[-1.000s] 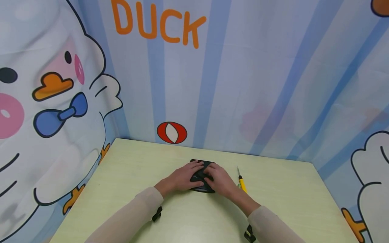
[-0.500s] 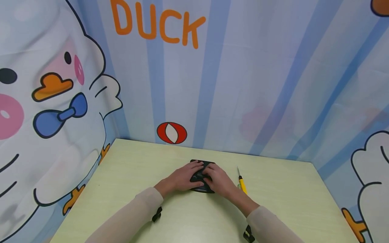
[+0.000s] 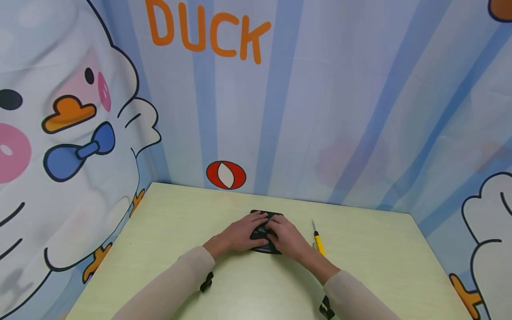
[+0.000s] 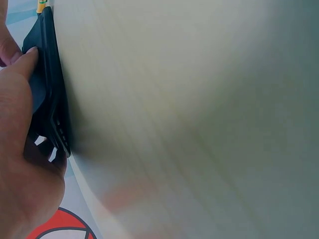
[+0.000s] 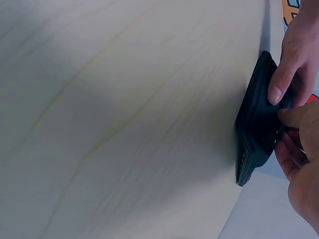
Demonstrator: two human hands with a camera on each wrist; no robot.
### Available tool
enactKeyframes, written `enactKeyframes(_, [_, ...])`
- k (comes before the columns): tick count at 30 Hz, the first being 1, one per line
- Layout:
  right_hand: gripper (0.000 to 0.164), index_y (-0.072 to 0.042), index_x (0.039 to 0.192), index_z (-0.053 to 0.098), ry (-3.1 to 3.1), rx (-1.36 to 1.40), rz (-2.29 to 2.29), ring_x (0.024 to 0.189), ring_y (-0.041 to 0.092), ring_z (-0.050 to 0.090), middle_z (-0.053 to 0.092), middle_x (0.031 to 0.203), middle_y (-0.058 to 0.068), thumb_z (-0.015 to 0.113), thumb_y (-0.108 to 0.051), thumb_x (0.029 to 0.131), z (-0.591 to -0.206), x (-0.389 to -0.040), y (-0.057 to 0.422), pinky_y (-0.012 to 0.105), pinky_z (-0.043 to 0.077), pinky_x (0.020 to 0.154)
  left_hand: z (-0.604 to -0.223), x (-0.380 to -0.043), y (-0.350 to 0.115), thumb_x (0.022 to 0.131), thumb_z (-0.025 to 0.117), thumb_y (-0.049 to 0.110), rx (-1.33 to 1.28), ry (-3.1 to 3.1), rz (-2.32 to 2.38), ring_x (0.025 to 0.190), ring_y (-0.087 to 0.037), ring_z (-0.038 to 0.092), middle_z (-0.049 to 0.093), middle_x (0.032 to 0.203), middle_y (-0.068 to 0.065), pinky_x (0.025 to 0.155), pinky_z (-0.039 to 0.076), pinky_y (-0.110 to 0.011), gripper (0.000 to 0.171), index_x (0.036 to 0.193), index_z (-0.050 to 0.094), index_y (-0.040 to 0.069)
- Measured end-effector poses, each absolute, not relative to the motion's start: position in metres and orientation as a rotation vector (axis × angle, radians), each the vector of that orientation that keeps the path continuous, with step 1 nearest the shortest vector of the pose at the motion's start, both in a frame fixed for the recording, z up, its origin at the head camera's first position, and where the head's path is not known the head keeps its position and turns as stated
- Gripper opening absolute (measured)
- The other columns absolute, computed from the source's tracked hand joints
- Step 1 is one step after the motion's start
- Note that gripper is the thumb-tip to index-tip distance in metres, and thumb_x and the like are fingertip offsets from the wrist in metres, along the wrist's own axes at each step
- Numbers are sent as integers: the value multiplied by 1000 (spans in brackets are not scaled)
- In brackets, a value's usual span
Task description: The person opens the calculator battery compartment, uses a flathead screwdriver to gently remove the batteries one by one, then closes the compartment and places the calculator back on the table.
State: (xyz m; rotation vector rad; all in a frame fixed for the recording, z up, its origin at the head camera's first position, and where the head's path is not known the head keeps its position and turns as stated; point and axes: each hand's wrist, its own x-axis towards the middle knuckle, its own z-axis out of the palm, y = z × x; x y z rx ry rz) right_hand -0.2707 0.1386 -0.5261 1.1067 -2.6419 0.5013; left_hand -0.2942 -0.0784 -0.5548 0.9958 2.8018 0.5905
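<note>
A flat black plastic device with slots along its side lies on the table. My left hand holds it from the left. In the left wrist view its thumb presses on the top face and the other fingers reach around the slotted side. Over the right part of the device, my right hand has its fingers curled. The right wrist view shows its thumb and fingertips pinching at a raised part of the device. The fingers cover much of the device's top.
A screwdriver with a yellow and black handle lies right of the right hand, its tip pointing away. A small green object is beside its handle. The pale wooden table ends at a printed duck curtain.
The right hand has shifted slightly left over the device, its thumb and fingers moving a little. The left hand, the device and the screwdriver stay in place.
</note>
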Motion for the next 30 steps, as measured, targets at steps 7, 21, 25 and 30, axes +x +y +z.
enactKeyframes(7, [15, -4, 107, 74, -2647, 1126, 504, 113, 28, 64, 67, 113, 9, 81, -4, 93, -525, -271, 138, 45, 55, 103, -557, -296, -79, 103, 62, 56, 1019, 2803, 590, 160, -27, 25, 34, 172, -4, 123, 36, -48, 79, 165, 40, 12])
enactKeyframes(21, [14, -4, 107, 75, -2641, 1158, 496, 112, 28, 65, 68, 112, 9, 80, -2, 93, -522, -273, 138, 45, 56, 101, -557, -296, -80, 103, 62, 56, 1028, 2804, 595, 160, -28, 25, 34, 172, -6, 123, 36, -49, 79, 165, 40, 11])
enactKeyframes(25, [14, -4, 106, 75, -2643, 1158, 502, 112, 29, 65, 68, 112, 9, 80, -2, 93, -522, -273, 138, 46, 56, 101, -556, -296, -80, 103, 62, 56, 1031, 2803, 606, 160, -28, 26, 34, 171, -6, 123, 36, -49, 79, 164, 40, 11])
enactKeyframes(30, [14, -5, 106, 75, -2654, 1155, 514, 112, 29, 65, 68, 113, 9, 79, -2, 94, -523, -273, 138, 46, 56, 102, -558, -297, -80, 104, 61, 56, 1036, 2811, 580, 160, -28, 26, 34, 172, -6, 123, 36, -49, 79, 165, 39, 11])
